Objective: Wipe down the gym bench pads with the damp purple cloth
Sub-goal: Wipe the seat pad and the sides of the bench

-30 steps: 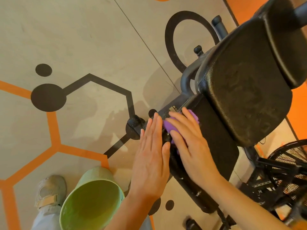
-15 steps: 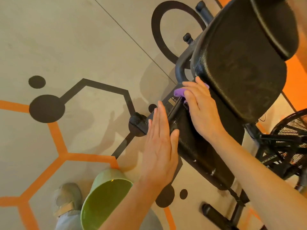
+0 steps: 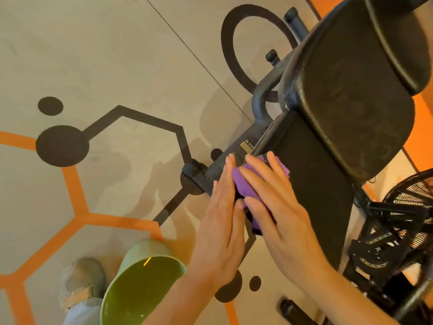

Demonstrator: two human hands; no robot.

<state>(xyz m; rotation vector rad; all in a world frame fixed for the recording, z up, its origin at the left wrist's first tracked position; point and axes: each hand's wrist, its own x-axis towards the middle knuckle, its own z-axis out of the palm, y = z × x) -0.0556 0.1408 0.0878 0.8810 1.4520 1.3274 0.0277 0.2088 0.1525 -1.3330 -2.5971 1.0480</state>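
**Beside the lower pad: mind the bucket**

Against the lower pad's (image 3: 311,184) left edge, your right hand (image 3: 276,207) presses the purple cloth (image 3: 243,181) flat; your left hand (image 3: 222,221) rests open alongside. Dragging downward, your elbow could tip the green bucket (image 3: 140,285).

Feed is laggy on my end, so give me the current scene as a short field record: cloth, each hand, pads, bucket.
cloth: purple cloth on the near edge of the lower pad
right hand: fingers straight, pressing the cloth flat
left hand: fingers straight, against the bench frame beside the cloth
upper pad: black, dusty-looking, untouched
bucket: green, on the floor, holds liquid
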